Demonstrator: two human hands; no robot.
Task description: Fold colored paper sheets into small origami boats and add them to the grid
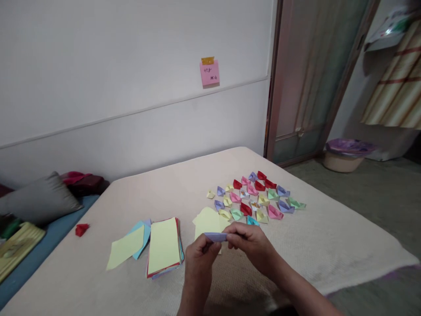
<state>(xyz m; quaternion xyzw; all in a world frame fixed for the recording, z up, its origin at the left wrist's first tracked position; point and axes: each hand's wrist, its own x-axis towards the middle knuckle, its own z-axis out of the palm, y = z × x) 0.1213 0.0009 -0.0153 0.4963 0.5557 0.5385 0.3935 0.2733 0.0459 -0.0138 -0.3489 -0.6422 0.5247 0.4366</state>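
A folded strip of lavender paper (215,237) is held level between my two hands, above the bed. My left hand (200,259) pinches its left part with thumb and fingers. At its right end, my right hand (251,243) grips it between thumb and forefinger. Loose pale yellow sheets (208,221) lie just beyond and partly under my hands. Past my right hand stand rows of small folded paper boats (252,189) in red, pink, yellow, green, blue and lavender. Left of my hands is a stack of coloured paper (163,245), a yellow sheet on top.
A yellow sheet (126,246) overlaps blue paper beside the stack. Farther left lies a crumpled-looking red paper piece (81,229). A grey pillow (39,199) rests at the far left. The bed (312,245) meets a white wall; a lined bin (344,160) stands on the floor.
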